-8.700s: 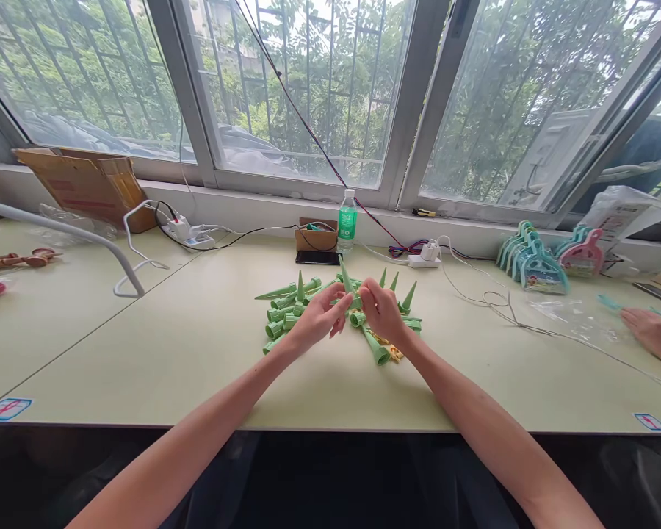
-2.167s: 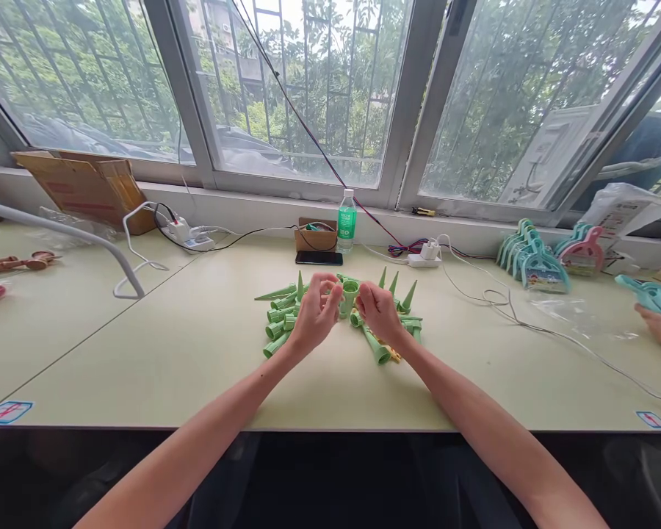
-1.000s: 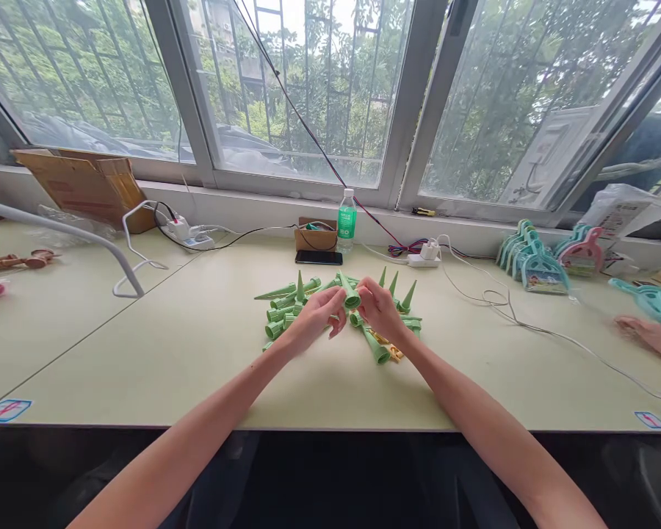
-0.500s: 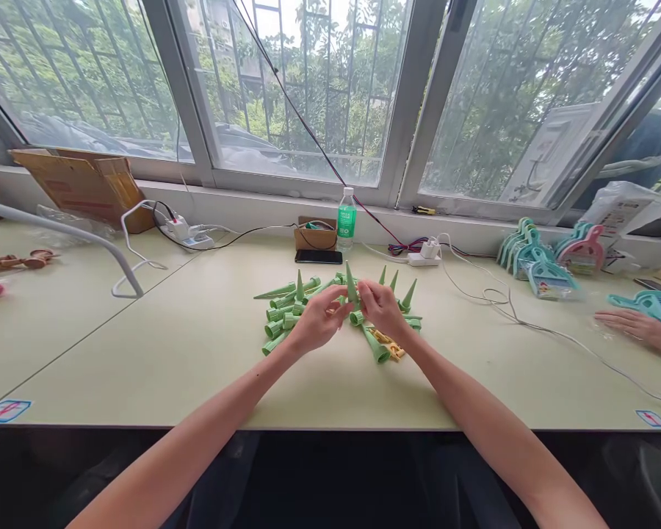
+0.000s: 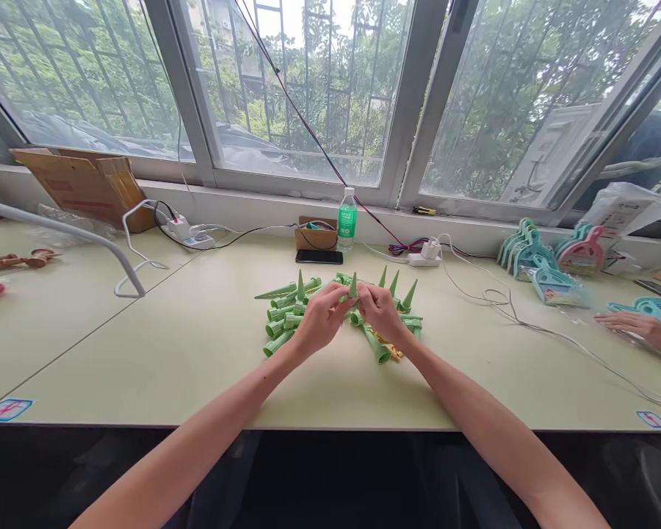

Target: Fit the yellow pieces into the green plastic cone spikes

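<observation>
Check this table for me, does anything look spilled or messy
No spill shows. The white cable straggles in loose curves across the right side of the table, and the green cones are jumbled, some upright, others sideways.

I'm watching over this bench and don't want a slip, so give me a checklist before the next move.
1. Left hand and right hand both at the held green cone: ok.
2. Held cone's tip pointing up: ok.
3. Held cone's lower end seated properly: cannot tell, fingers hide it.
4. Yellow pieces fully uncovered: not ok, loose green cones partly cover them.
5. Bottle upright: ok.
6. Co-worker's hand apart from the cones: ok.
</observation>
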`<state>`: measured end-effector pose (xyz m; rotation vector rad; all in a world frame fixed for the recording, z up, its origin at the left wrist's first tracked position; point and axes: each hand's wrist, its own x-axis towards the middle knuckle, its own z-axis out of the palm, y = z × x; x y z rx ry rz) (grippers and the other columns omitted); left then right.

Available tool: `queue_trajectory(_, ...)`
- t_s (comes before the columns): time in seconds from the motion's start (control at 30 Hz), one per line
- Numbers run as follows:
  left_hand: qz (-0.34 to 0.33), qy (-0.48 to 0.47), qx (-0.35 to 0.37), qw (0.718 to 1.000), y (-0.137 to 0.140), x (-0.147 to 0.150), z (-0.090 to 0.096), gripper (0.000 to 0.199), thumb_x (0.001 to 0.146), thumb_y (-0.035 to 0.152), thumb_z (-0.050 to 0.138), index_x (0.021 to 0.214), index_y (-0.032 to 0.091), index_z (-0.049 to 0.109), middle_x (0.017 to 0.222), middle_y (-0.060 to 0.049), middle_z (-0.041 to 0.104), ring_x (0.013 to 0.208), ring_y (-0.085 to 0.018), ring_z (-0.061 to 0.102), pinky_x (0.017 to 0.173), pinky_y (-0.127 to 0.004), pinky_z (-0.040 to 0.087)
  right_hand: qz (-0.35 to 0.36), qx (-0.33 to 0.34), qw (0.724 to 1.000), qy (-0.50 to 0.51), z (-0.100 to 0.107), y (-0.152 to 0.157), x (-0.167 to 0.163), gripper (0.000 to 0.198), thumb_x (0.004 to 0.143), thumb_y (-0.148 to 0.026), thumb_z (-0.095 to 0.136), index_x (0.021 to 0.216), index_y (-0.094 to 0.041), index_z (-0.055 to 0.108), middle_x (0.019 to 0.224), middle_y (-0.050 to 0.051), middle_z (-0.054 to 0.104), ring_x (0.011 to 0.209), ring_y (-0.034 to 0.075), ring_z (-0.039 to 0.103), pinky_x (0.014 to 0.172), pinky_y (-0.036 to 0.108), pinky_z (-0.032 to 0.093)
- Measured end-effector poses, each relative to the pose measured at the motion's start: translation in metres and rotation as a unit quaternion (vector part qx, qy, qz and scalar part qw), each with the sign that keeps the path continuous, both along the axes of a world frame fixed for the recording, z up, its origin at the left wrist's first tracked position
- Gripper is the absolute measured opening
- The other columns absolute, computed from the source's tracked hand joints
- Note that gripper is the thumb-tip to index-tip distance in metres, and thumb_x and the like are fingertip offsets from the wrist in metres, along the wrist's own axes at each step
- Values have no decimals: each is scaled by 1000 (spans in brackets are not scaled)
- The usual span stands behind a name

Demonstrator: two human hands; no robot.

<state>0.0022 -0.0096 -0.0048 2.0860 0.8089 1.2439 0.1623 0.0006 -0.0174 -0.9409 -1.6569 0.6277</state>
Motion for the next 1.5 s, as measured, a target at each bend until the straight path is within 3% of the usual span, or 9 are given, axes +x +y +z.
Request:
queue_trajectory(0.2, 0, -50, -51, 997, -1, 2, 1, 31, 94, 41, 49, 88, 17, 68, 82, -4, 58, 48, -7, 50, 44, -21, 42, 12, 13, 1000, -20, 2, -2, 1, 49, 95, -56, 39, 61, -21, 37, 52, -4, 36, 46, 10, 34, 45, 25, 29)
queue_trajectory(0.37, -8, -54, -97, 994, -1, 1, 1, 35, 93, 45, 48, 101, 17, 68, 56, 2, 50, 40, -8, 46, 40, -21, 38, 5, 21, 999, -42, 4, -4, 2, 48, 97, -55, 37, 62, -21, 38, 52, -3, 38, 47, 11, 35, 47, 25, 30)
queue_trajectory(0.57, -30, -45, -137, 989, 1, -1, 2, 39, 92, 49, 49, 102, 16, 66, 46, 4, 49, 37, -10, 44, 40, -23, 38, 2, 30, 997, -70, 5, -5, 2, 47, 98, -53, 35, 64, -21, 37, 53, -4, 39, 48, 11, 35, 48, 25, 29)
queue_trajectory(0.87, -71, -71, -181, 978, -2, -2, 9, 37, 92, 50, 49, 78, 16, 56, 44, 3, 51, 35, -8, 43, 41, -22, 36, -18, 75, 988, -131, 3, -3, 4, 41, 100, -45, 34, 67, -21, 32, 56, -5, 32, 50, 10, 28, 50, 25, 25)
queue_trajectory(1.1, -104, -123, -246, 956, 1, -4, 7, 36, 86, 52, 60, 86, 16, 58, 54, 4, 51, 43, -8, 49, 42, -20, 40, -22, 146, 973, -179, 5, -5, 6, 35, 100, -38, 36, 70, -22, 27, 55, -7, 28, 49, 9, 22, 49, 23, 23)
queue_trajectory(1.27, -126, -147, -271, 943, 4, -5, 6, 40, 83, 53, 63, 87, 13, 62, 60, 1, 54, 47, -8, 49, 42, -20, 42, -37, 203, 950, -233, 9, -8, 4, 32, 100, -32, 37, 71, -22, 29, 56, -6, 35, 48, 9, 24, 49, 23, 24)
queue_trajectory(1.5, -165, -146, -274, 936, 9, -10, 4, 41, 85, 52, 61, 89, 11, 65, 62, 0, 51, 50, -8, 48, 44, -20, 43, -62, 233, 927, -286, 13, -11, 1, 30, 100, -30, 37, 71, -22, 32, 60, -4, 44, 48, 8, 29, 48, 22, 25)
